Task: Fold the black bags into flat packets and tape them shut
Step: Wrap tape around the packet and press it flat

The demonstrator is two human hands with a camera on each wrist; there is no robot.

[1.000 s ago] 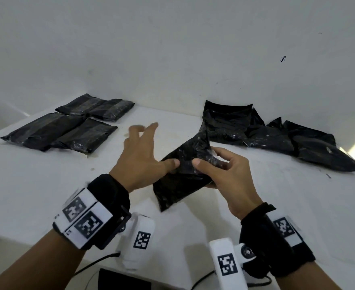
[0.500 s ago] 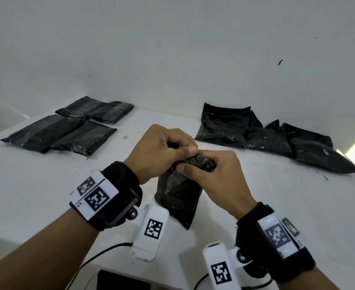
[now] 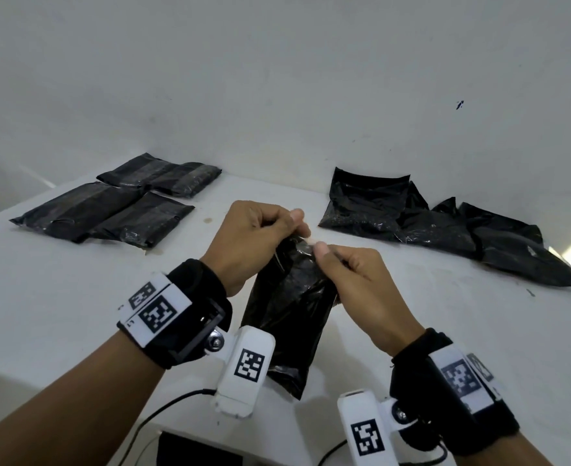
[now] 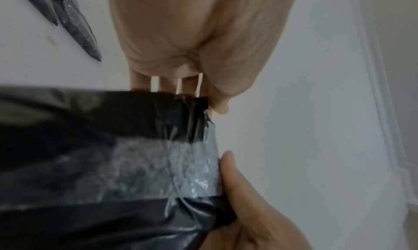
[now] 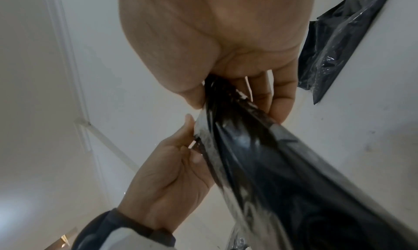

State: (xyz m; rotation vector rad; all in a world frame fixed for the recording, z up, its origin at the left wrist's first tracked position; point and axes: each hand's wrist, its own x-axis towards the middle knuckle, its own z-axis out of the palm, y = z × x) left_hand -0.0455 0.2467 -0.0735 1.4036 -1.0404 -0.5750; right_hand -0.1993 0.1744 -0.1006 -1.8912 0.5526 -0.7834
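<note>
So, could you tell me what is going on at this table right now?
A person is working on a black bag, held above the white table. The left hand and right hand both pinch its top edge. Flat packets lie at the far left, and loose bags are piled at the far right.

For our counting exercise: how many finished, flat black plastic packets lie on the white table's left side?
3, I think: far one by the wall, left one, and one overlapping its right edge. The far one may be two packets end to end.
</note>
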